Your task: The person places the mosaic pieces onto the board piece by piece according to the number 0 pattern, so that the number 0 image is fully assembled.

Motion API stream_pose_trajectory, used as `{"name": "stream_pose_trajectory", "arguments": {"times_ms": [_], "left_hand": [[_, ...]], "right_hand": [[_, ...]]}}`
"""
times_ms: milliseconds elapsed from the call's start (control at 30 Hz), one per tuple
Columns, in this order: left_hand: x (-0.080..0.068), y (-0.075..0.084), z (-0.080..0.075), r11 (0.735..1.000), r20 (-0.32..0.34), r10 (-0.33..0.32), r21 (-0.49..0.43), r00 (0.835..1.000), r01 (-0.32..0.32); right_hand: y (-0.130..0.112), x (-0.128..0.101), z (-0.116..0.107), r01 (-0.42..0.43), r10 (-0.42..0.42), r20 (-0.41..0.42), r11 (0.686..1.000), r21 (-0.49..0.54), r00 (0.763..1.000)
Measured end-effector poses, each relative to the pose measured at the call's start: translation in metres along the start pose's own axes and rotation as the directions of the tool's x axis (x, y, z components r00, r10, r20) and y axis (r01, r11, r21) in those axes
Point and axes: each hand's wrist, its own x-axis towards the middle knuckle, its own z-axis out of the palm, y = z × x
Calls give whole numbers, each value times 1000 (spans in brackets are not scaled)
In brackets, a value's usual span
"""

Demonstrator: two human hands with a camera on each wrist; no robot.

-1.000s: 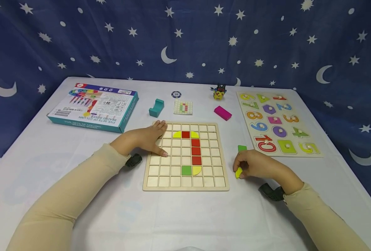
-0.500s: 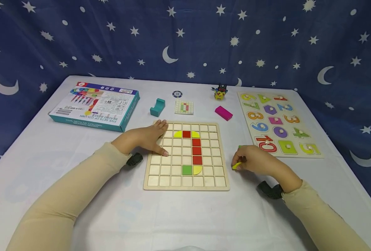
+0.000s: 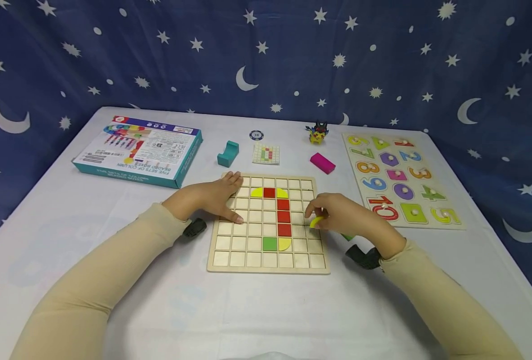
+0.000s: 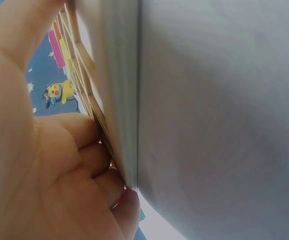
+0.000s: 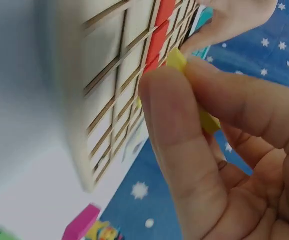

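My left hand point(image 3: 214, 197) rests with spread fingers on the left edge of a wooden grid board point(image 3: 234, 259); its fingers also lie along the board's rim in the left wrist view. In my right hand point(image 3: 340, 215), thumb and finger pinch a small yellow block point(image 5: 209, 120), held over the board's right side. Set in the grid are several red squares point(image 3: 283, 216), a green square point(image 3: 269, 244) and yellow quarter-round pieces, one point(image 3: 285, 244) beside the green. A green block point(image 3: 348, 237) on the table is partly hidden under my right hand.
Behind the board lie a teal arch block point(image 3: 228, 154), a grid pattern card point(image 3: 266, 154), a poker chip point(image 3: 256, 135), a magenta block point(image 3: 322, 163) and a yellow figurine point(image 3: 317, 133). A boxed toy point(image 3: 137, 151) stands left, a number puzzle point(image 3: 401, 180) right.
My right hand has carried the yellow block from the table right of the board, left and away from me, to over the board's right edge. My left hand has stayed on the board.
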Motion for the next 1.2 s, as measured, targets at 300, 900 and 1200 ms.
{"name": "stream_pose_trajectory", "arguments": {"times_ms": [300, 900, 1200], "left_hand": [[-1, 2, -1, 1000, 8, -14, 6, 1000, 14], [0, 4, -2, 999, 18, -41, 9, 999, 41], [0, 4, -1, 999, 13, -38, 9, 999, 38]], "right_hand": [[-35, 25, 10, 41, -45, 59, 996, 77, 997], [-76, 61, 33, 283, -283, 184, 959, 29, 941], [-81, 69, 42, 251, -227, 281, 967, -52, 932]]}}
